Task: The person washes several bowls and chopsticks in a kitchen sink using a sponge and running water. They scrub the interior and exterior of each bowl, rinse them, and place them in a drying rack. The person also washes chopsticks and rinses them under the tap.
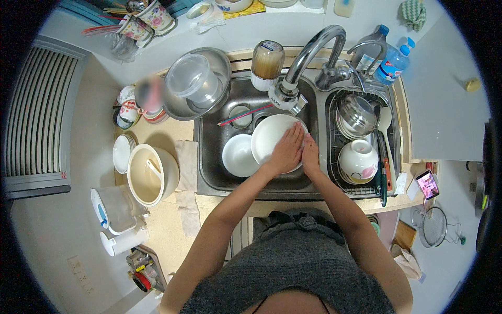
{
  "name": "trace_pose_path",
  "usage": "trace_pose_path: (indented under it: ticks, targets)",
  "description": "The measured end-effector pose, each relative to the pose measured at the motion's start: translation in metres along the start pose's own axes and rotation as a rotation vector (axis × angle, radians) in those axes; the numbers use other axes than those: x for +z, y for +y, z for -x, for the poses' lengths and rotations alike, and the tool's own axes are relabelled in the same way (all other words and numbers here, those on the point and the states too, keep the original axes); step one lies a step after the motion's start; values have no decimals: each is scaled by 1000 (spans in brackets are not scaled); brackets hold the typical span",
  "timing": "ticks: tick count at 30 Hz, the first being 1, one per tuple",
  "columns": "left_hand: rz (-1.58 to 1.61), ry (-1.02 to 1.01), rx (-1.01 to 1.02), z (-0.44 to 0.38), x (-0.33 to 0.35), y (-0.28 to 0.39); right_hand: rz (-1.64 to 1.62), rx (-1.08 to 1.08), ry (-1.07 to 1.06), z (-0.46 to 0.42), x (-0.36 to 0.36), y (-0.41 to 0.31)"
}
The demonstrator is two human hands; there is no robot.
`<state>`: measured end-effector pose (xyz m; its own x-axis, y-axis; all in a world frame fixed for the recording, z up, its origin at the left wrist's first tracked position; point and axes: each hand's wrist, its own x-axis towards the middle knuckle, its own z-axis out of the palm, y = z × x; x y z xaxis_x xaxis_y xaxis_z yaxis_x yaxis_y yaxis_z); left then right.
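Over the sink (213, 157) a white plate (268, 137) is tilted between my two hands. My left hand (289, 147) lies flat across the plate's face, fingers stretched toward its right rim; its thumb is hidden. At that rim, my right hand (310, 153) holds the edge, with part of its fingers out of sight behind the plate. A white bowl (240, 157) sits in the sink, partly overlapped by the plate. Chopsticks (245, 114) with red and dark green shafts lie behind it, across a small round dish (240, 121). The chrome faucet (288, 92) hangs just above the plate.
Right of the sink, a drying rack (333, 157) holds an overturned bowl (359, 159), a steel bowl (357, 114) and utensils. A large metal basin (188, 114) overhangs the sink's left edge. Left stands a cream pot (135, 176). An inverted jar (268, 62) stands behind.
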<state>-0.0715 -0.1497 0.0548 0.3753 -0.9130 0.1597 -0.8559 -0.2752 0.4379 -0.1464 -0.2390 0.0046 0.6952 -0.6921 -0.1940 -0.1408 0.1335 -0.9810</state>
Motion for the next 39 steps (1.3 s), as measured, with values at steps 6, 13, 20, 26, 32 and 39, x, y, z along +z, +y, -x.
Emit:
trace_pose_path:
  ticks: [6, 13, 20, 26, 32, 39]
  targets:
    - [38, -285, 217, 34, -19, 7, 5, 124, 42, -2, -3, -2]
    - [-23, -344, 98, 59, -75, -7, 3, 119, 34, -1, -6, 1]
    - [-215, -41, -85, 44, -52, -30, -48, 98, 27, 5, 2, -19]
    - [-271, 85, -248, 8, -9, -14, -88, 81, 82, 4, 9, -9]
    - [-133, -168, 89, 18, -6, -4, 12, 18, 7, -3, 3, 7]
    - [-2, -437, 281, 48, -41, -4, -117, 147, 76, -7, -6, 30]
